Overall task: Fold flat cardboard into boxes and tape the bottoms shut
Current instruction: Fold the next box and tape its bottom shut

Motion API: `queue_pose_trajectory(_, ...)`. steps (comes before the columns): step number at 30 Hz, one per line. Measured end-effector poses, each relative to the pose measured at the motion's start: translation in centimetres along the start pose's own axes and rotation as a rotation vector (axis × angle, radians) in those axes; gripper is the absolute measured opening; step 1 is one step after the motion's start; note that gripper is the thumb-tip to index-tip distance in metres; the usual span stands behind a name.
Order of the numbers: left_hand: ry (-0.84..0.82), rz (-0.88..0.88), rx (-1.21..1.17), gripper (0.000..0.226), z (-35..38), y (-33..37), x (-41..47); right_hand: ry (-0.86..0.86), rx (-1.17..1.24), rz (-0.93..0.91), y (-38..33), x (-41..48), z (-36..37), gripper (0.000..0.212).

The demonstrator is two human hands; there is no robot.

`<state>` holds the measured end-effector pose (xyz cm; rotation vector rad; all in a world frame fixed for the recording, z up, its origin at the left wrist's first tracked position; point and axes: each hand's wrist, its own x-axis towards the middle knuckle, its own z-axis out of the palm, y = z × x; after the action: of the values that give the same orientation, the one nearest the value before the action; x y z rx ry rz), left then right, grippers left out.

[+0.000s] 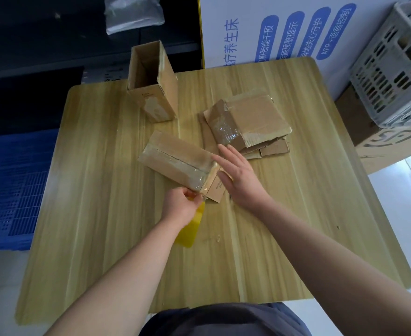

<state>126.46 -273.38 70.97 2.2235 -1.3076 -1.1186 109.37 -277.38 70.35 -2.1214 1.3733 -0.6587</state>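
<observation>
While the left hand (pixel 179 206) grips the yellow dispenser (pixel 191 230) at the near end of the box (pixel 175 157), the right hand (pixel 239 177) presses flat, fingers spread, on its side (steadying it, likely); flat cardboard (pixel 250 120) lies just beyond.

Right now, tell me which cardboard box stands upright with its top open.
The tall box at far left: upright, mouth open. The near box lies tipped over, taped; the rest form a flattened pile.

A wooden table (pixel 102 214) stands in the middle. Behind it is a big white board (pixel 243 27) with blue writing. On the right, a grey basket (pixel 393 76) full of holes sits on a brown box (pixel 354 120). A blue crate (pixel 12 185) lies on the left. A clear bag (pixel 133 14) rests on a dark shelf (pixel 54 37).
</observation>
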Motion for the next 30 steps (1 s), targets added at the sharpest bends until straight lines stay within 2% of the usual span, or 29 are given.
queue_pose_trajectory(2, 0.005, -0.019, 0.011, 0.014, 0.2, -0.1, 0.2, -0.094, -0.061, -0.042, -0.6, 1.5, 0.5, 0.042)
queue_pose_trajectory(4, 0.016, -0.054, 0.037, 0.022, 0.4, -0.5, 0.5, -0.187, -0.111, -0.003, -0.1, 2.0, 1.1, 0.044)
queue_pose_trajectory(10, 0.044, -0.110, 0.217, 0.022, 1.1, -0.6, 1.6, -0.186, -0.102, 0.059, 0.4, 2.4, 2.0, 0.046)
queue_pose_trajectory(14, 0.037, -0.206, 0.304, 0.038, 1.3, -1.9, 2.2, -0.192, -0.093, 0.085, 1.2, 2.1, 1.3, 0.045)
queue_pose_trajectory(16, 0.038, -0.223, 0.292, 0.033, 1.2, -2.7, 2.2, -0.192, -0.075, 0.080, 1.2, 2.0, 1.4, 0.044)
queue_pose_trajectory(18, 0.056, -0.127, 0.299, 0.017, 1.0, -2.9, 2.1, -0.178, -0.044, 0.102, 1.2, 2.1, 1.7, 0.044)
queue_pose_trajectory(20, 0.087, -0.028, 0.241, 0.014, 0.7, -2.9, 2.1, -0.185, -0.045, 0.112, 1.4, 2.3, 1.7, 0.044)
queue_pose_trajectory(23, 0.083, 0.028, 0.118, 0.011, 0.2, -3.3, 2.2, -0.202, -0.051, 0.103, 1.8, 2.5, 1.5, 0.044)
queue_pose_trajectory(30, -0.165, 0.019, -0.137, 0.025, -0.8, -2.8, 0.8, -0.221, -0.061, 0.109, 1.7, 2.5, 1.3, 0.044)
